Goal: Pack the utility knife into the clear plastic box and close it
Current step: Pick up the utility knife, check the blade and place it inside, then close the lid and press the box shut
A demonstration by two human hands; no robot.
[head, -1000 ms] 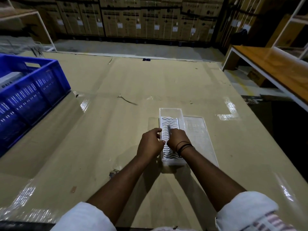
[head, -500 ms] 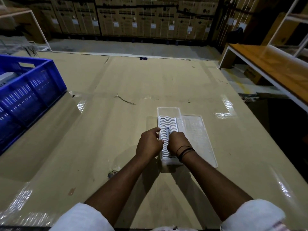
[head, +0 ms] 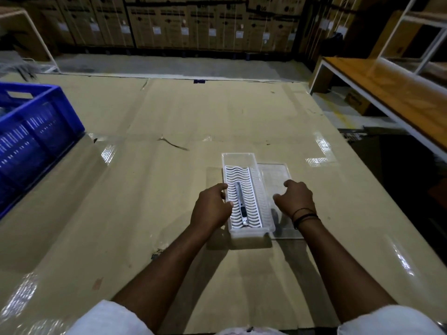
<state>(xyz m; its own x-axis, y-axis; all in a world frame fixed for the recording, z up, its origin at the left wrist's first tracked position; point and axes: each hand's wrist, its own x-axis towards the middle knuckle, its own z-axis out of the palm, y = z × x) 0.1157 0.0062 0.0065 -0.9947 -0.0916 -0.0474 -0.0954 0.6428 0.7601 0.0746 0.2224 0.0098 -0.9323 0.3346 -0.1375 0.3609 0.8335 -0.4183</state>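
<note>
Lying in the clear plastic box (head: pixel 244 158) (lidless): the utility knife (head: pixel 241 203).

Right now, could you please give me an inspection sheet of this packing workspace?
Surface: cardboard-covered table, glossy tape strips.
Job's things: utility knife lies lengthwise on the white wavy insert inside the clear plastic box; lid flat beside it, box not closed.
Clutter: blue crate at left; a dark scrap.
Grippers: left hand steadies the box's edge; right hand over the lid, grasp unclear.
Cables: nothing seen.
Surroundings: stacked cartons, wooden bench.
</note>
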